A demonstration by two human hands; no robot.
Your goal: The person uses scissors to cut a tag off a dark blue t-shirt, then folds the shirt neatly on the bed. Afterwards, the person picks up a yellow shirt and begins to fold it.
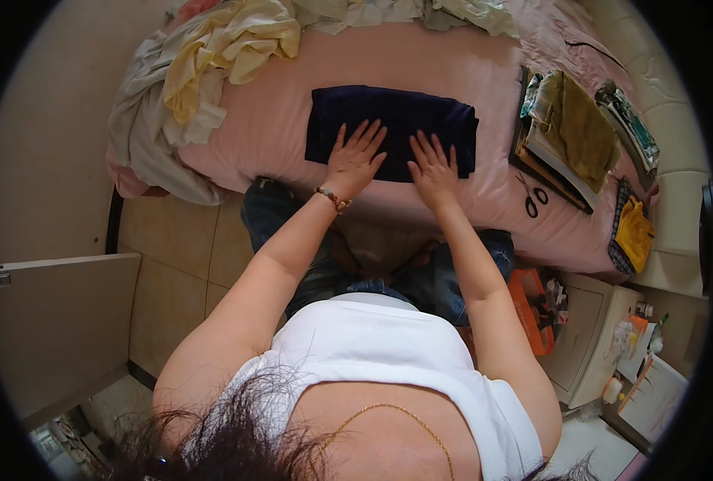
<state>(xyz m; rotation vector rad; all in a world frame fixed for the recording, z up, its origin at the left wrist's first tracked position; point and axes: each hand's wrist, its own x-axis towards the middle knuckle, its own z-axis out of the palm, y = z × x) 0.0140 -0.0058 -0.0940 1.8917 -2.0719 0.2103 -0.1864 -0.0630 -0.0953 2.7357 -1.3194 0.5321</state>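
Observation:
A dark navy folded garment (408, 108) lies flat on the pink bed sheet (260, 132), close to the bed's near edge. My left hand (356, 160) rests palm down on its left half, fingers stretched out and spread. On its right half lies my right hand (434, 170), also flat with the fingers apart. Neither hand grips the cloth. Both palms partly cover the garment's near edge. A beaded bracelet (334, 199) circles my left wrist.
Right of the garment are scissors (531, 196) and a stack of folded clothes (573, 132). A small yellow folded piece (634, 232) lies by the headboard (677, 144). Rumpled cream cloth (236, 44) covers the far left. A nightstand (577, 329) and orange bag (530, 313) stand at the lower right.

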